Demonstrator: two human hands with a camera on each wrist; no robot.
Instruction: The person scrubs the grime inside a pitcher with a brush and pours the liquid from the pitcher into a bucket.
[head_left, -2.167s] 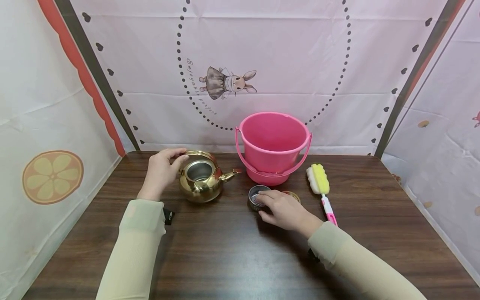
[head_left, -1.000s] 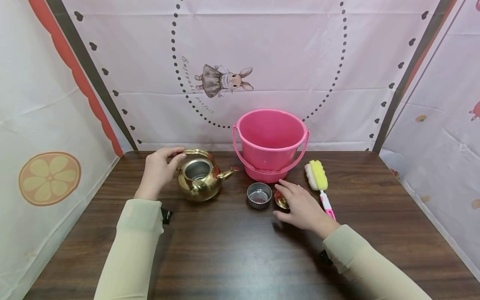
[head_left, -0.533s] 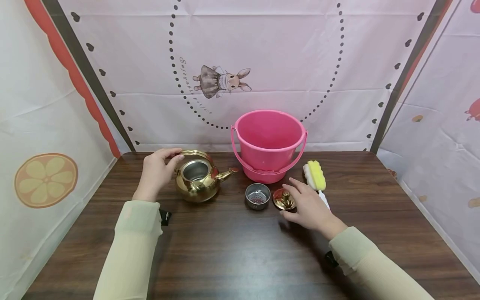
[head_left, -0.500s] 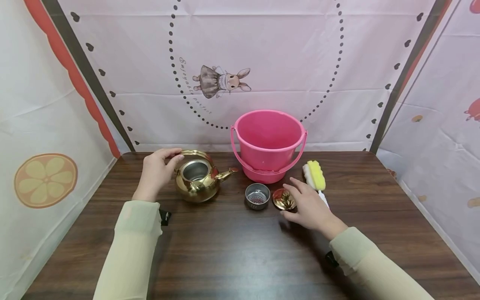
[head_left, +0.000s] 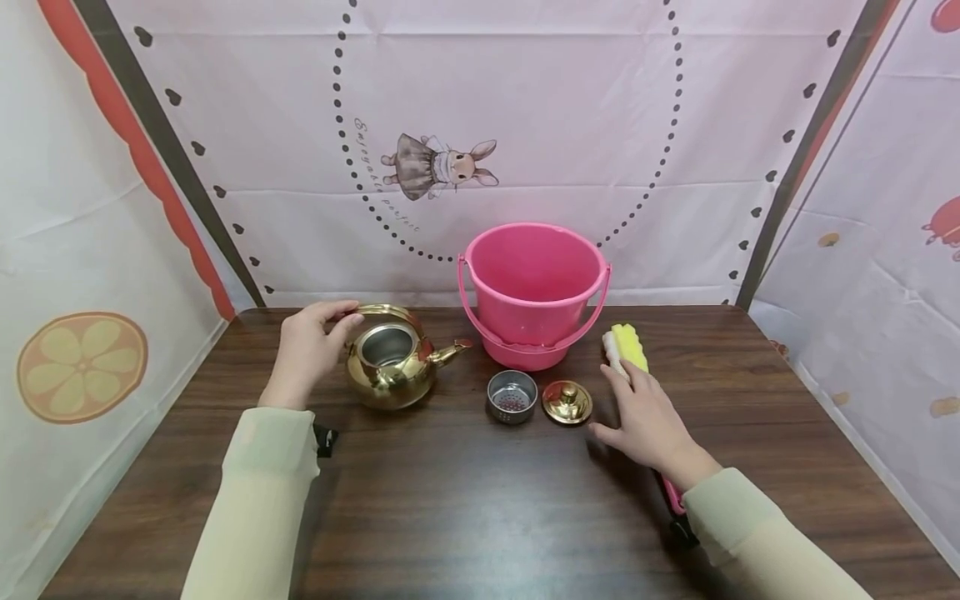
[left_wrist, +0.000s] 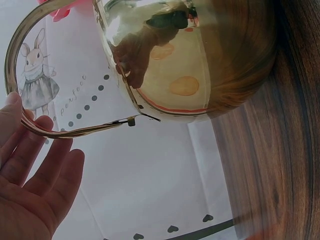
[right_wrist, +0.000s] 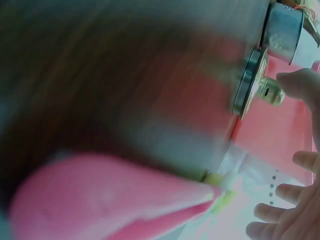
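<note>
At the left of the head view a gold kettle (head_left: 392, 381) stands lidless on the table, its spout to the right. My left hand (head_left: 306, 352) holds its arched handle, with thumb and fingers about the bar (left_wrist: 47, 132) in the left wrist view. My right hand (head_left: 651, 423) hovers with spread fingers over a pink-handled sponge brush (head_left: 624, 348), hiding the middle of it. In the right wrist view the brush handle (right_wrist: 110, 200) looms large below the fingers, apart from them. Left of that hand lie the gold lid (head_left: 567, 403), knob up, and a small metal strainer cup (head_left: 512, 397).
Behind the strainer cup and lid stands a pink bucket (head_left: 532, 325) with its handle hanging down in front. A printed cloth (head_left: 585, 108) hangs along the back and both sides of the brown wooden table (head_left: 442, 508).
My right hand has moved from the strainer cup, past the lid, rightward to over the brush, uncovering cup and lid. The left hand has stayed on the kettle handle.
</note>
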